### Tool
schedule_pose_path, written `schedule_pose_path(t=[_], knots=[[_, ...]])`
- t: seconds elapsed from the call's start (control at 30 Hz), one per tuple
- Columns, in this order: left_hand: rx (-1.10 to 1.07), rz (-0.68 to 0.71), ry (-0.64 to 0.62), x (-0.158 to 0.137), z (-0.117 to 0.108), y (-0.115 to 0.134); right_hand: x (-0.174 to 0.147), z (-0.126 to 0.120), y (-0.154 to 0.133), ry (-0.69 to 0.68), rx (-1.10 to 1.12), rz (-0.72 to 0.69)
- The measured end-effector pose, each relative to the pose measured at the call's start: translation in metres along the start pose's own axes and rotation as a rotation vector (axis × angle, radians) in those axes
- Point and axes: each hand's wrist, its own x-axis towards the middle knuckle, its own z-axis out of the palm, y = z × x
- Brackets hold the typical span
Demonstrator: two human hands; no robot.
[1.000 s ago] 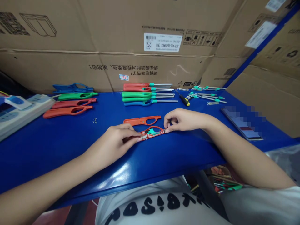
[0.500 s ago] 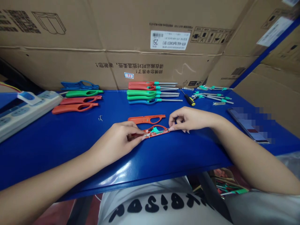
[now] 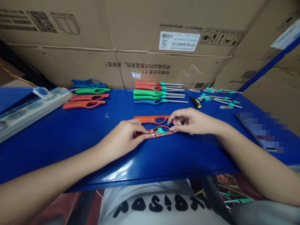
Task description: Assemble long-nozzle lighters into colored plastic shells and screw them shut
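An orange lighter shell half (image 3: pixel 167 133), with a green trigger (image 3: pixel 160 130) and thin white wires inside, lies on the blue table between my hands. My left hand (image 3: pixel 130 134) is closed around its left end, thumb and fingers pinching it and hiding that part. At the narrow right end, my right hand (image 3: pixel 185 122) has thumb and fingertips pinched together on the shell's edge; whether a wire is between them is too small to tell. Just behind, a second orange shell half (image 3: pixel 145 119) lies with its inner side up, its right tip partly behind my right fingers.
Assembled lighters (image 3: pixel 147 93) are stacked at the back, beside a screwdriver (image 3: pixel 194 100) and several metal tubes with green parts (image 3: pixel 222 98). Loose shell halves (image 3: pixel 86 97) and a power strip (image 3: pixel 30 109) occupy the left. A phone (image 3: pixel 257 132) lies right. Cardboard (image 3: pixel 131 25) walls the back.
The view has shifted, so everything sits a little further right. My right hand has slid slightly left along the shell's end. My left hand keeps its hold.
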Motion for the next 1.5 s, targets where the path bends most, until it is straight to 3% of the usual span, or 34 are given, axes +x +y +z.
schedule_pose_path(t=[0.1,0.23,0.4,0.87,1.2,1.5], knots=[[0.017,0.008,-0.002,-0.001,-0.001,0.001,0.002,0.016,-0.006,0.094,-0.140,-0.300],[0.029,0.028,-0.009,-0.002,-0.002,0.002,0.005,0.036,-0.006,0.048,-0.282,-0.428],[0.028,0.041,-0.015,-0.003,-0.001,0.002,0.006,0.041,-0.001,0.069,-0.315,-0.455],[-0.095,-0.086,-0.046,0.002,-0.002,0.002,0.007,0.040,-0.002,0.074,-0.328,-0.481],[-0.200,-0.179,-0.141,0.006,-0.005,-0.002,0.007,0.040,0.001,0.056,-0.327,-0.474],[-0.062,-0.041,0.027,0.000,0.002,0.004,0.008,0.039,-0.004,0.034,-0.335,-0.458]])
